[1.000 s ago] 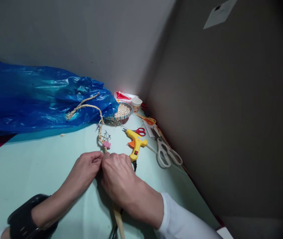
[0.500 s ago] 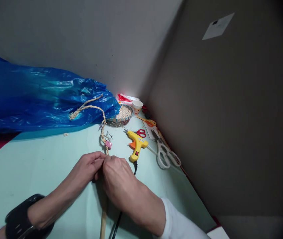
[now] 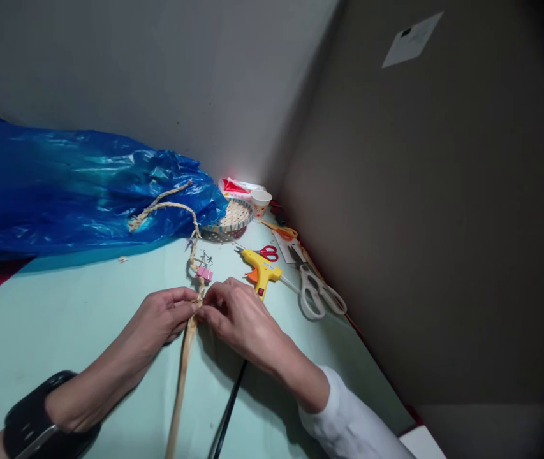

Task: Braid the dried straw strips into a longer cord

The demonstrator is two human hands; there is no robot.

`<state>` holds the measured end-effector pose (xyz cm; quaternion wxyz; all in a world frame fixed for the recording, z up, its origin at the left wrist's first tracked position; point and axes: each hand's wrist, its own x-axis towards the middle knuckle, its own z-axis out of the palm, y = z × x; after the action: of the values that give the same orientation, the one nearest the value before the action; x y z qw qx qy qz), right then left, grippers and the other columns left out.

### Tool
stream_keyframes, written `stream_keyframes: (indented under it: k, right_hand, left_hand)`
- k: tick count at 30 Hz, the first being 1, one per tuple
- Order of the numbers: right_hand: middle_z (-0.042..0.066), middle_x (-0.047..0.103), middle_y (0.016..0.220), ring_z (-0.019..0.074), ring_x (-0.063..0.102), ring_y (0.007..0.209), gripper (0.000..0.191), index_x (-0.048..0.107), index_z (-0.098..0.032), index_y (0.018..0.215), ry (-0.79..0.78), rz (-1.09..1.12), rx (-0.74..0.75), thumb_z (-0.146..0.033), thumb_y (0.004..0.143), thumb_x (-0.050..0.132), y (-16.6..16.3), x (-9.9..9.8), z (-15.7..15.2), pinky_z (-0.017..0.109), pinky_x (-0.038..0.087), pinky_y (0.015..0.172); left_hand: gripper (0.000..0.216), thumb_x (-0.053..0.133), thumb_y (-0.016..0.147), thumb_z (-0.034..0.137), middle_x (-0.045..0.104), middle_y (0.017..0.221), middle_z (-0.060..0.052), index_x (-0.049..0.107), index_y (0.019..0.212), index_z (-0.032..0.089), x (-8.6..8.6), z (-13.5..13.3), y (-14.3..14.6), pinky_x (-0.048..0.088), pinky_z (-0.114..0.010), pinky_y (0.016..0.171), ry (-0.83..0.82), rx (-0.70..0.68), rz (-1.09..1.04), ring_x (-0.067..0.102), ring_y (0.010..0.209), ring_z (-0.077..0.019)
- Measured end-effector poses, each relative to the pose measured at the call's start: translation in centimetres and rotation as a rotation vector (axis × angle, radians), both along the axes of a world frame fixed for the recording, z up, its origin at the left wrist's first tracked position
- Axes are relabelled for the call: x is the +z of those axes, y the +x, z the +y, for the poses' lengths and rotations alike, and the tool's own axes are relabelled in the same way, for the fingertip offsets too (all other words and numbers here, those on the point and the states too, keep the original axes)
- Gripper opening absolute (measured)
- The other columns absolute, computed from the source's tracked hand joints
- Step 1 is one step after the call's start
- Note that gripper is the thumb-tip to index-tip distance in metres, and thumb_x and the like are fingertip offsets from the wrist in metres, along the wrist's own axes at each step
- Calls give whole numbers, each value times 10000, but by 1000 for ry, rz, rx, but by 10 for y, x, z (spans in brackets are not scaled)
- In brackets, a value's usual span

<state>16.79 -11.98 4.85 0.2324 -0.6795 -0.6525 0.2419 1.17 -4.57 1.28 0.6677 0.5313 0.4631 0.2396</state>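
Note:
My left hand (image 3: 164, 315) and my right hand (image 3: 238, 312) meet over a pale straw strip (image 3: 182, 376), each pinching it at its top end. Above my fingers the strip continues as a braided straw rope (image 3: 176, 210) that curves back toward the blue bag. A pink binder clip (image 3: 204, 273) is clamped on the braid just above my fingers. The loose strip trails down toward me between my forearms. A black band (image 3: 37, 424) wraps my left wrist; a white sleeve (image 3: 352, 424) covers my right forearm.
A yellow glue gun (image 3: 262, 271) lies right of my hands, its black cord (image 3: 228, 411) running toward me. White scissors (image 3: 317, 294), red scissors (image 3: 269, 254), orange scissors (image 3: 284, 231), a woven basket (image 3: 231, 220), a paper cup (image 3: 261, 201) and a blue plastic bag (image 3: 71, 188) sit behind. Walls close the back and right.
My right hand has turned and shifted right, uncovering the straw strip. The strip's loose end has swung left, now lying between my forearms.

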Motion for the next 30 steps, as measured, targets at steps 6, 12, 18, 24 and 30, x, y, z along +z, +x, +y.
stream_keyframes:
  k: [6,12,18,24,30]
  right_hand:
    - [-2,716,840,172,675,770,64,527,-214,1077,-118,517,-23,-233,1033,568,-1,-18,6,266,450,716]
    - [-6,698,806,146,579,751,152,641,-185,887,-86,480,-68,-190,1013,555,-5,-22,12,251,396,719]
    - [-4,712,733,136,577,718,212,672,-171,750,-59,545,-168,-157,956,624,-10,-30,18,234,408,699]
    - [-35,614,664,129,556,670,131,658,-170,743,-69,564,-253,-119,865,655,-13,-26,16,230,398,658]
    - [-61,546,631,117,513,643,121,634,-183,739,-6,433,-243,-135,847,659,-13,-21,11,227,366,646]
  left_hand:
    - [440,880,569,436,584,585,48,651,828,165,1,0,-4,159,-201,478,-16,-18,-35,328,480,-49]
    - [662,849,641,524,655,599,62,567,1144,198,2,0,-6,152,-192,485,7,-8,-49,307,467,-53]
    - [598,805,662,512,692,628,47,532,1110,224,-1,2,-5,193,-203,485,41,-52,-7,326,468,-69]
    - [360,739,691,551,541,520,70,634,850,246,3,3,-11,237,-251,495,242,-91,191,391,464,-128]
    - [420,523,789,646,582,536,4,598,617,270,21,-4,-18,364,-304,573,566,-161,497,516,523,-202]
